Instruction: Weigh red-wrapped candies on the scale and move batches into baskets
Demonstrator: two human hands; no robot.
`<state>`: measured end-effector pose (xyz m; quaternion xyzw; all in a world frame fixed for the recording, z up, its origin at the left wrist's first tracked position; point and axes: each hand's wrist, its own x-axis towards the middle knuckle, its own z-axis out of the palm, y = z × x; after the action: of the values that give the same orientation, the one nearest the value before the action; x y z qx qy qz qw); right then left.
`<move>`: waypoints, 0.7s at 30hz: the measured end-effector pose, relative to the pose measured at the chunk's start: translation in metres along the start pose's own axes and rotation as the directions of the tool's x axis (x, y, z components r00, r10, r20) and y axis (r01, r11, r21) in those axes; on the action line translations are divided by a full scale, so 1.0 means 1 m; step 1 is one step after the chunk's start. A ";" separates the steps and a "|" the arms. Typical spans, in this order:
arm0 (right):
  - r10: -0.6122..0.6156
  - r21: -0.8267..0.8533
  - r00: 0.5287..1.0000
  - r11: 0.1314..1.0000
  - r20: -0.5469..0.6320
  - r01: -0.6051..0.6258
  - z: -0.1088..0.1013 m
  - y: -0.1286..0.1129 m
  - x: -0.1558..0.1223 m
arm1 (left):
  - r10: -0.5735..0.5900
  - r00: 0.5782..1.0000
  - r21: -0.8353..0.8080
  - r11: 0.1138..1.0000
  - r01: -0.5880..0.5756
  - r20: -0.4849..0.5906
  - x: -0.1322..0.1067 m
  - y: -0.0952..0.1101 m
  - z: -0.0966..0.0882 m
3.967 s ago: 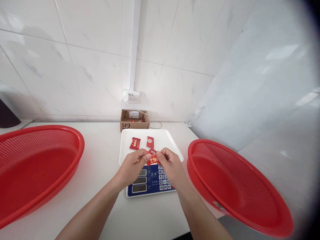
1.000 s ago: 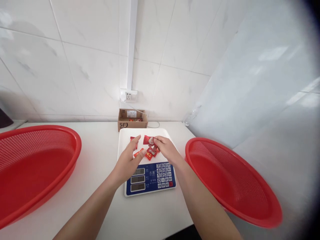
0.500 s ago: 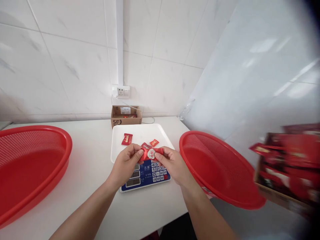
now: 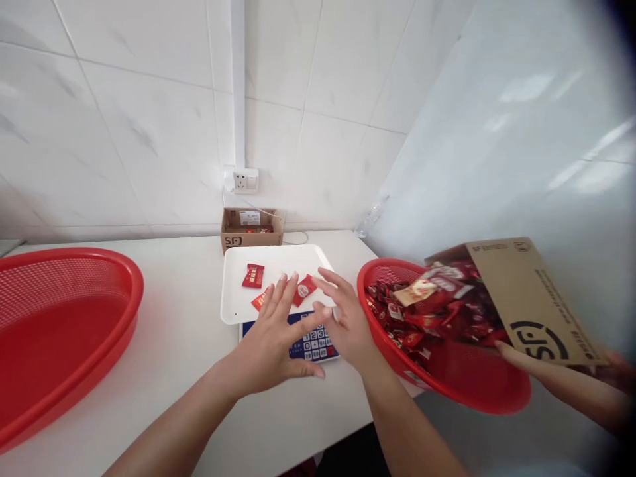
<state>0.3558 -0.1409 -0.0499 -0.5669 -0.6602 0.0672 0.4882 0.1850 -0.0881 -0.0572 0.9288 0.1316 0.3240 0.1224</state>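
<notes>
My left hand [image 4: 278,334] hovers open over the blue keypad of a weighing scale [image 4: 318,346], fingers spread, holding nothing. My right hand [image 4: 342,315] is open beside it, fingers stretched toward the scale's white tray [image 4: 233,298]. On that tray lie red candy packets: one [image 4: 253,275] at the back, another [image 4: 304,289] near my fingertips, a third [image 4: 259,300] partly hidden by my left hand. Neither hand touches a packet.
Another person's hands [image 4: 521,361] tilt a cardboard box [image 4: 527,298], and red packets [image 4: 427,301] spill into the red mesh basket [image 4: 477,391] at right. A second red basket [image 4: 74,318] sits at left. A small cardboard box [image 4: 251,232] stands by the wall under a socket [image 4: 245,180].
Both my hands have let go of the red packet they held and opened over the scale. The other person's box has swung in from the right and is spilling packets into the right basket.
</notes>
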 end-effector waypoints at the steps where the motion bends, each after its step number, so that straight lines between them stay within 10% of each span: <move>1: -0.094 -0.007 0.992 0.996 0.083 0.094 -0.002 -0.009 -0.005 | 0.013 0.999 -0.106 0.994 -0.008 0.048 0.000 0.001 -0.003; 6: -0.231 0.018 0.913 0.971 0.337 0.239 -0.003 -0.033 -0.022 | 0.071 0.946 -0.750 0.630 0.203 0.317 -0.002 0.014 -0.009; 13: -0.237 0.014 0.971 0.971 -0.022 0.237 0.008 -0.038 -0.031 | -0.166 0.912 -0.916 -0.220 0.335 0.374 -0.010 0.031 0.010; 21: -0.142 0.197 0.990 0.970 -0.017 0.143 -0.009 -0.045 -0.031 | -0.274 0.892 -0.881 -0.415 0.228 0.360 -0.017 0.030 0.018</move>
<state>0.3274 -0.1855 -0.0339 -0.4667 -0.6885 0.0964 0.5466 0.1887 -0.1245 -0.0709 0.3682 0.0267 0.2662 0.8904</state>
